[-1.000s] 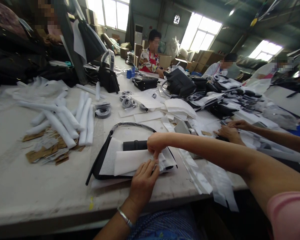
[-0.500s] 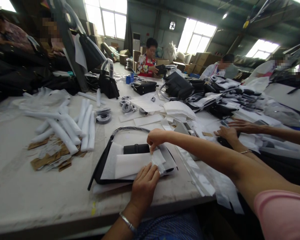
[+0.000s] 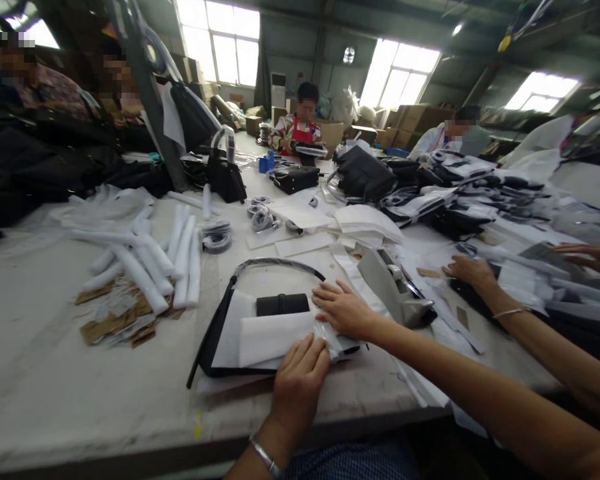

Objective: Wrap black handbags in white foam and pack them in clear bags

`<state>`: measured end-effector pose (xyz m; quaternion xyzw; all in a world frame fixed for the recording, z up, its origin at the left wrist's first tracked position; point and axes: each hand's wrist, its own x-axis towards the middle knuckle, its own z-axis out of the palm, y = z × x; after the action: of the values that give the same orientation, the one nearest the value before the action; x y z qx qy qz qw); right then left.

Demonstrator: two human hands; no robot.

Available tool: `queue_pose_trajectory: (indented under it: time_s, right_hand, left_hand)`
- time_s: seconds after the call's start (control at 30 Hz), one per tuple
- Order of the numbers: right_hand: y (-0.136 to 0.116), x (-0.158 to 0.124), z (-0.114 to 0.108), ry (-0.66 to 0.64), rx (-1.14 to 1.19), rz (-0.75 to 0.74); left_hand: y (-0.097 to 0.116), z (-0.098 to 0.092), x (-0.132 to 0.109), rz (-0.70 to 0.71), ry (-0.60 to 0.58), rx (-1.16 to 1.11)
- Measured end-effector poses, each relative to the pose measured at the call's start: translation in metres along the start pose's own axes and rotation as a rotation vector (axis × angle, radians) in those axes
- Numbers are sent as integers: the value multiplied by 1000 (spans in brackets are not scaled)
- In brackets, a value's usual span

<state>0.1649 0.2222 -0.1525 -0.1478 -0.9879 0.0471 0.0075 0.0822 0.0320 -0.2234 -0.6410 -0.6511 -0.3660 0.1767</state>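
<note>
A black handbag point(image 3: 215, 365) lies flat before me, its wrapped handle point(image 3: 275, 261) arched away from me. White sheets cover much of its front, and a folded white foam sheet point(image 3: 273, 339) lies over them below a black strap tab point(image 3: 283, 305). My left hand point(image 3: 300, 373) rests with outstretched fingers on the foam's lower right end, beside a shiny clear strip point(image 3: 327, 340) that looks like tape. Just above it, my right hand point(image 3: 344, 311) lies flat with spread fingers on the white covering at the bag's right side. Both palms hide what is under them.
A grey tape dispenser point(image 3: 391, 283) stands right of the bag. White foam tubes point(image 3: 140, 277) and brown tags point(image 3: 113, 320) are heaped left. Wrapped straps point(image 3: 216, 237) lie beyond. A co-worker's hands point(image 3: 473, 273) work at the right, near piled black bags point(image 3: 450, 193).
My right hand has gone from a pinch at the foam's upper right corner to lying flat with spread fingers. My left hand stays on the foam. The view has shifted slightly.
</note>
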Motion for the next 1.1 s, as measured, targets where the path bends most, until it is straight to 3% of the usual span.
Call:
queue_pose_trajectory:
  time_s: [0.2, 0.37, 0.47, 0.67, 0.83, 1.0, 1.1]
  right_hand:
    - [2, 12, 9, -112, 7, -4]
    - [13, 46, -9, -280, 183, 2]
    - [18, 43, -18, -286, 237, 5]
    - [11, 5, 6, -182, 294, 49]
    - [12, 5, 25, 7, 289, 51]
    - [10, 14, 21, 148, 320, 65]
    - [1, 1, 10, 232, 332, 129]
  left_hand:
    - [0, -1, 2, 3, -1, 13]
    - [-1, -1, 2, 25, -8, 18]
    - [-1, -1, 1, 27, -1, 16]
    - [-2, 0, -1, 38, -12, 22]
    - [-3, -2, 1, 42, -52, 19]
    - [-4, -9, 6, 57, -107, 6]
    - [-4, -19, 11, 67, -186, -20]
